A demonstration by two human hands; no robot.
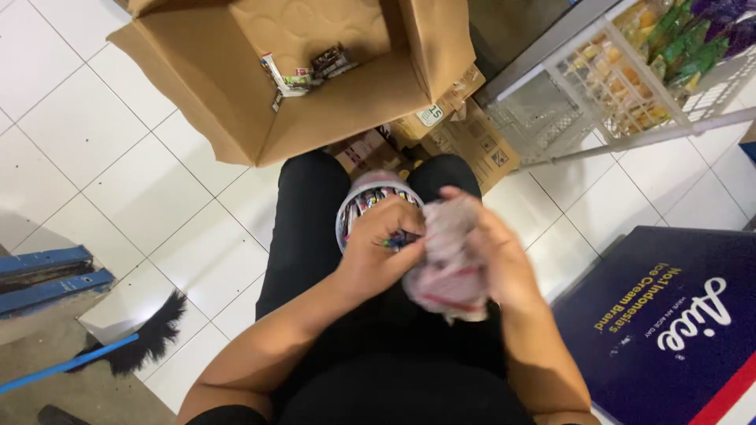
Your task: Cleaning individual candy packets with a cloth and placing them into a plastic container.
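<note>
The left hand point(378, 248) curled its fingers around small wrapped sticks at the mouth of a clear jar point(370, 206) wedged between the knees, steadying it. The right hand point(492, 260) clutched a crumpled plastic bag point(449, 264) at three o'clock, feeding the jar. An open cardboard box point(236, 86) sat at twelve o'clock.

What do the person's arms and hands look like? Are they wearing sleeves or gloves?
Both forearms are bare, with no sleeves reaching them. The left hand and right hand wear no gloves, and no watch or bracelet shows at either wrist. Rings cannot be told, as the fingers are blurred. The clothing below the arms is black.
</note>
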